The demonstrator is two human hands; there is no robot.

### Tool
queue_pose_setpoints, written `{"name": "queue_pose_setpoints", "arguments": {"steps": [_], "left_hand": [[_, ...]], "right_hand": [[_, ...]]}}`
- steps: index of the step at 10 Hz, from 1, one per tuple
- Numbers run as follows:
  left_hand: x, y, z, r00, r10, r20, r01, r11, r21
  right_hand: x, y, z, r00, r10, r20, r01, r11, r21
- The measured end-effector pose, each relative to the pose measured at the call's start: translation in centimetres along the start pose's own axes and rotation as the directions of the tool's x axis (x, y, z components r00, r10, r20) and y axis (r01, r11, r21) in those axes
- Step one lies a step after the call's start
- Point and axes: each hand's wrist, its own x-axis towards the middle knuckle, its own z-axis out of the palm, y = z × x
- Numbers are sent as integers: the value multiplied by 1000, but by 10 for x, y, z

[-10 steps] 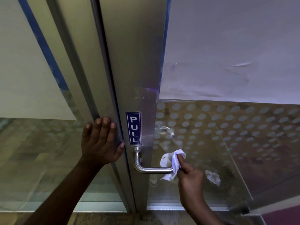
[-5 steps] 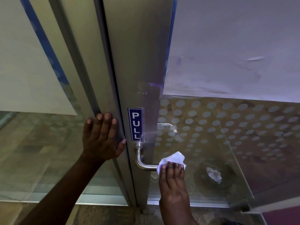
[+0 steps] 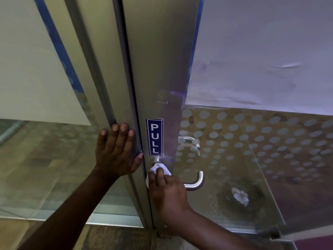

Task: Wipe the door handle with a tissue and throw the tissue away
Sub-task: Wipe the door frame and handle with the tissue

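A steel lever door handle (image 3: 197, 183) juts from the metal door stile, just below a blue PULL sign (image 3: 154, 137). My right hand (image 3: 168, 190) presses a white tissue (image 3: 158, 168) against the handle's inner end near its round base, covering most of the bar. Only the curved outer end of the handle shows. My left hand (image 3: 117, 150) lies flat with fingers spread on the door frame beside the stile's edge, holding nothing.
The glass door panel (image 3: 252, 150) to the right carries a dotted film and a pale sheet above. Behind the glass a second handle (image 3: 189, 141) and a dark bin holding crumpled white paper (image 3: 240, 194) show. Another glass panel stands on the left.
My right hand has slid the tissue leftward along the handle from its outer end to the base near the stile. My left hand stays on the frame.
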Motion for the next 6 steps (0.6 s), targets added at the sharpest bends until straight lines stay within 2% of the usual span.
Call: {"name": "queue_pose_setpoints", "arguments": {"steps": [1,2,4,6], "left_hand": [[0,-1,0,1000,9,-3,-9,1000,-3],[1,-2,1,1000,14,-4,-14,1000,-3],[0,-2,1,1000,16,-17,-16,1000,-1],[0,-3,2,999,29,-20,-29,1000,8]], "right_hand": [[-7,13,-4,996,-82,-25,81,997,-7],[-18,38,-9,973,-231,13,230,971,62],[-27,93,-31,921,-369,124,337,915,221],[-18,133,-41,815,-540,212,472,829,299]]}}
